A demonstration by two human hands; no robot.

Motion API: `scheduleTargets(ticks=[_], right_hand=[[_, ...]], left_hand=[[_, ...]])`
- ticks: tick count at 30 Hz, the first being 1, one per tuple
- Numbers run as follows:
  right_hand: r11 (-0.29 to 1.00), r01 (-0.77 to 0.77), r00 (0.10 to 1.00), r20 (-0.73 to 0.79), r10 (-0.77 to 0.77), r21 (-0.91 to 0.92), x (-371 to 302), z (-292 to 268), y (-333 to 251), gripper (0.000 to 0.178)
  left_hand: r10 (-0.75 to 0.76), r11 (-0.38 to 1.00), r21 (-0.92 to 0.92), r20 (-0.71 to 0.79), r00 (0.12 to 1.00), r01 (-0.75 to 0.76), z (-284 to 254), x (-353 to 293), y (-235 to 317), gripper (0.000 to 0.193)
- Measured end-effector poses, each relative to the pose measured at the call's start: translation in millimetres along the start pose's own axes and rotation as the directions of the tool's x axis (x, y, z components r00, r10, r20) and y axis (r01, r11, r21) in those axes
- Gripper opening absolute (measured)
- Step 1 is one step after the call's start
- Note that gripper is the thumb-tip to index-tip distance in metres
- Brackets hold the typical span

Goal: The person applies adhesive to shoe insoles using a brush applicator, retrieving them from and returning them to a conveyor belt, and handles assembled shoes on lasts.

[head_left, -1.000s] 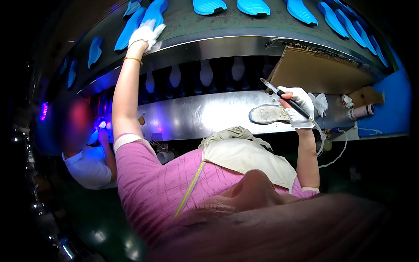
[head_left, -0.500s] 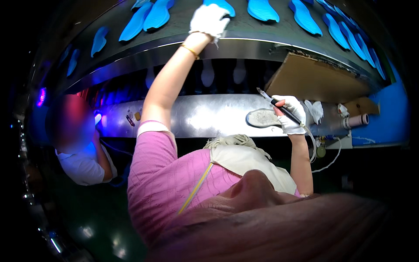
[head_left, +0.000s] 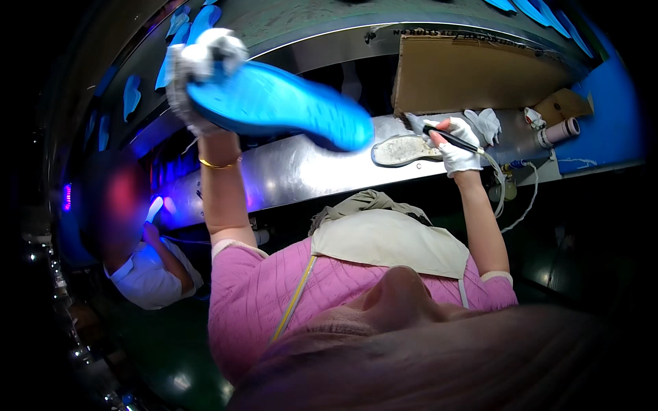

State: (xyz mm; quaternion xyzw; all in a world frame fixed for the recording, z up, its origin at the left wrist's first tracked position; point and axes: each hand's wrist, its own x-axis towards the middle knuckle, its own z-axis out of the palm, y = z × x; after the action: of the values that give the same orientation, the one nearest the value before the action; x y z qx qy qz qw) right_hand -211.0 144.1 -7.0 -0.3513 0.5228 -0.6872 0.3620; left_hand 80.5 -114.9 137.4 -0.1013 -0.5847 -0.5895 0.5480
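A bright blue shoe sole (head_left: pixel 288 103) is lifted above the metal ledge, slightly smeared by motion. My left hand (head_left: pixel 195 79), in a white glove, grips its left end. On the right, my right hand (head_left: pixel 460 145), also gloved with bare fingertips, is closed round the black handle of a brush (head_left: pixel 452 140) with a hose running from its rear end. The bristles point up and to the left. Just below the brush, a worn whitish sole-shaped pad (head_left: pixel 399 150) lies flat on the ledge, apart from the blue sole.
More blue soles (head_left: pixel 131 97) lie on the dark conveyor belt (head_left: pixel 295 26) behind the steel ledge (head_left: pixel 288 168). A cardboard sheet (head_left: pixel 473 75) leans at the right, near crumpled white cloth (head_left: pixel 485 126) and a pinkish roll (head_left: pixel 561 132). Another person (head_left: pixel 147 274) sits at the left.
My left hand has taken a blue sole off the belt and brought it closer, toward the left. The brush stays in my right hand, over the pad. The view has turned somewhat.
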Motion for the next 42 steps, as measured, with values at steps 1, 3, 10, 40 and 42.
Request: scheduleTargets(ticks=[1,3,10,40,42], right_hand=[[0.999,-0.038,0.999,0.02,0.037,0.033,1,7,-2,0.018],[0.997,-0.019,0.996,0.088,0.013,0.071,3,17,-8,0.018],[0.988,0.105,0.973,0.192,-0.126,0.115,2,56,-34,0.019],[0.972,0.178,0.923,0.369,-0.112,-0.151,-42,79,-8,0.013],[0.984,-0.177,0.93,0.328,0.167,-0.002,-44,65,-10,0.012]], left_hand=[[-0.205,0.943,-0.25,0.089,0.975,0.221,6,-17,-14,0.04],[-0.556,0.689,-0.488,0.118,0.823,0.535,34,-51,-36,0.048],[-0.91,0.282,-0.786,-0.037,0.413,0.55,95,-150,-90,0.091],[-0.895,0.425,-0.61,-0.169,0.414,0.669,102,-146,-90,0.1],[-0.917,0.338,-0.612,-0.042,0.397,0.715,105,-158,-78,0.104]])
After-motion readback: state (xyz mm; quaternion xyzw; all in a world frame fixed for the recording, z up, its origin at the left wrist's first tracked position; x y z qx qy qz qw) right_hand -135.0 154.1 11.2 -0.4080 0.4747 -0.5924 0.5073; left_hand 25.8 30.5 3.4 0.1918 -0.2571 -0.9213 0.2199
